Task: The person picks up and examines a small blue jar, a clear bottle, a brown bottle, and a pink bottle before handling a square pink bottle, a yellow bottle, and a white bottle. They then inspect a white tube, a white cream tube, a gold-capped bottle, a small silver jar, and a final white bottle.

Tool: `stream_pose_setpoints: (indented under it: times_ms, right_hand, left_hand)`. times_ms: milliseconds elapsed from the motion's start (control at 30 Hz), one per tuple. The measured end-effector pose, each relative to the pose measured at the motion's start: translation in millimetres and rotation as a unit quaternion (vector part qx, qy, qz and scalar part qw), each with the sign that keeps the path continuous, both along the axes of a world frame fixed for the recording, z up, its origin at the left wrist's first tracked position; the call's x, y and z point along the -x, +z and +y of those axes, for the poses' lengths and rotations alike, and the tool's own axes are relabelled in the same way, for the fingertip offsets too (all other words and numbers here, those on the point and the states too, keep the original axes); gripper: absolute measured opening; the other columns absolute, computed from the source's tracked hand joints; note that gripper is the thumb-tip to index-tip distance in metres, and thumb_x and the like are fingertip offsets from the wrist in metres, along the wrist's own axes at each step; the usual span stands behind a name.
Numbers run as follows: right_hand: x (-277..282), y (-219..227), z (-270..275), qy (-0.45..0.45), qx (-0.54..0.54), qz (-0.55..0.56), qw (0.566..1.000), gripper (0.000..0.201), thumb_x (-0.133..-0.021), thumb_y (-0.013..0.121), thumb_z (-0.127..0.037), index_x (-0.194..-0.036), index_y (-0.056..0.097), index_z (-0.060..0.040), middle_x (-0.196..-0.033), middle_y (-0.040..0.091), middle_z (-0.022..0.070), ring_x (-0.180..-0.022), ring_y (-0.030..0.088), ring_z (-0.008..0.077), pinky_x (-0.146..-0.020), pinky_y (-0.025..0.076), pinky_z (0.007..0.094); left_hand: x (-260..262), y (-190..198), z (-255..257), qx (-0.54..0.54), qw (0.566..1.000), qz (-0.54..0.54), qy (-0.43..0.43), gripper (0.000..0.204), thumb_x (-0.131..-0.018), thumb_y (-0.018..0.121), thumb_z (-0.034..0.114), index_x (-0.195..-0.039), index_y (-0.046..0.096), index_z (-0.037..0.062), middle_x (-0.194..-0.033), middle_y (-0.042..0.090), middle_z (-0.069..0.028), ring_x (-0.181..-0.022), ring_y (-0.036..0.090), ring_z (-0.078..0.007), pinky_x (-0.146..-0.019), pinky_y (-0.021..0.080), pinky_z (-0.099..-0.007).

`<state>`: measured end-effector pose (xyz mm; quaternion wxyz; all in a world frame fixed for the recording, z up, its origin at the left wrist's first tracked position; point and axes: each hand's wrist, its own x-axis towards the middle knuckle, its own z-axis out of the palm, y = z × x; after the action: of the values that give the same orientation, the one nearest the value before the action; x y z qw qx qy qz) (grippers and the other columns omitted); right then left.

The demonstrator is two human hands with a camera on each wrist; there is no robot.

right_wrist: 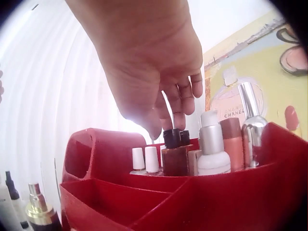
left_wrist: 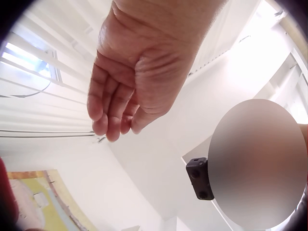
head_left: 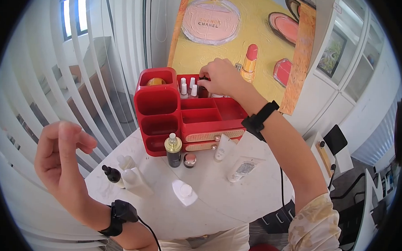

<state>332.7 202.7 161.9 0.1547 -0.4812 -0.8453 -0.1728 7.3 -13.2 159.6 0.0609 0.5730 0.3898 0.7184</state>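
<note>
My right hand [head_left: 223, 77] reaches into the back compartment of a red cosmetics organizer [head_left: 212, 125]. Its thumb and fingertips pinch around the black cap of a small dark bottle [right_wrist: 175, 161]. Left of that bottle stand several white-capped little bottles [right_wrist: 151, 159]. To its right, in the right wrist view, are a white pump bottle [right_wrist: 212, 144], a pinkish tube [right_wrist: 233, 144] and a silver-topped bottle [right_wrist: 252, 127]. My left hand [head_left: 62, 154] is raised at the left with loosely bent fingers, holding nothing.
On the white table [head_left: 197, 222] stand a gold-collared pump bottle [head_left: 173, 151], a small jar [head_left: 190, 160], two tubes, one white tube [head_left: 245, 169] nearer the right, a black-topped bottle [head_left: 112, 174] and white bottles [head_left: 137, 183]. A painting [head_left: 239, 34] rises behind the organizer.
</note>
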Motion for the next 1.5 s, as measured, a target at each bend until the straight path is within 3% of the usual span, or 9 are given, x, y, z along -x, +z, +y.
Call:
stream_pose_setpoints:
  times_ms: [367,567,800,1000,1200,1500]
  right_hand:
    - [-7.6,-4.8,-0.2,-0.011,0.05,-0.024,0.998,0.017,-0.085,0.073,-0.025,-0.094,0.08,-0.0117,-0.086,0.074,0.0153,-0.093,0.066,0.0371,-0.087,0.051,0.0467]
    - [-4.0,5.2,-1.4,-0.018,0.054,0.039,0.998,0.023,-0.089,0.068,-0.024,-0.099,0.079,-0.0063,-0.095,0.075,0.0158,-0.093,0.066,0.0363,-0.086,0.053,0.0455]
    - [-10.3,25.3,-60.5,0.022,-0.029,0.219,0.975,0.022,-0.091,0.069,-0.021,-0.1,0.077,-0.0028,-0.092,0.074,0.0147,-0.092,0.068,0.0303,-0.083,0.054,0.0432]
    - [-22.6,3.2,-35.8,0.076,-0.035,0.131,0.988,0.024,-0.087,0.074,-0.025,-0.099,0.078,-0.005,-0.094,0.074,0.0148,-0.096,0.066,0.0333,-0.087,0.053,0.0444]
    - [-4.4,-6.4,-6.0,-0.014,0.072,-0.024,0.997,0.026,-0.08,0.081,-0.027,-0.098,0.079,-0.008,-0.095,0.075,0.0145,-0.098,0.066,0.0338,-0.089,0.053,0.0456]
    - [1.4,-10.3,5.3,-0.039,0.006,-0.156,0.987,0.023,-0.077,0.085,-0.024,-0.095,0.08,-0.0102,-0.089,0.076,0.0093,-0.094,0.069,0.0318,-0.084,0.054,0.0439]
  left_hand:
    - [1.4,-0.1,-1.3,0.004,1.0,-0.01,-0.005,0.025,-0.106,0.058,0.021,-0.092,0.063,0.0,-0.071,0.064,-0.0062,-0.063,0.056,-0.0109,-0.063,0.044,-0.0251]
    - [0.6,1.4,-4.4,0.009,1.0,-0.021,0.015,0.025,-0.104,0.06,0.019,-0.09,0.064,-0.0007,-0.071,0.065,-0.0069,-0.062,0.057,-0.0113,-0.063,0.045,-0.0251]
    - [2.5,0.1,-0.7,0.006,1.0,-0.01,0.003,0.025,-0.104,0.06,0.02,-0.091,0.064,-0.0005,-0.071,0.065,-0.0069,-0.062,0.056,-0.0114,-0.063,0.044,-0.025]
    - [-6.8,1.1,-1.6,0.007,1.0,0.001,-0.013,0.023,-0.104,0.06,0.017,-0.09,0.065,-0.0011,-0.072,0.066,-0.0073,-0.063,0.059,-0.0116,-0.062,0.046,-0.0246]
    - [-9.9,2.6,-4.5,0.009,1.0,-0.003,-0.017,0.021,-0.103,0.061,0.015,-0.09,0.066,-0.0014,-0.072,0.066,-0.0075,-0.063,0.06,-0.0117,-0.062,0.046,-0.0244]
    - [-12.3,2.0,-0.3,0.013,1.0,-0.001,-0.01,0.022,-0.103,0.061,0.015,-0.089,0.064,-0.0014,-0.071,0.066,-0.008,-0.063,0.059,-0.0113,-0.062,0.046,-0.0246]
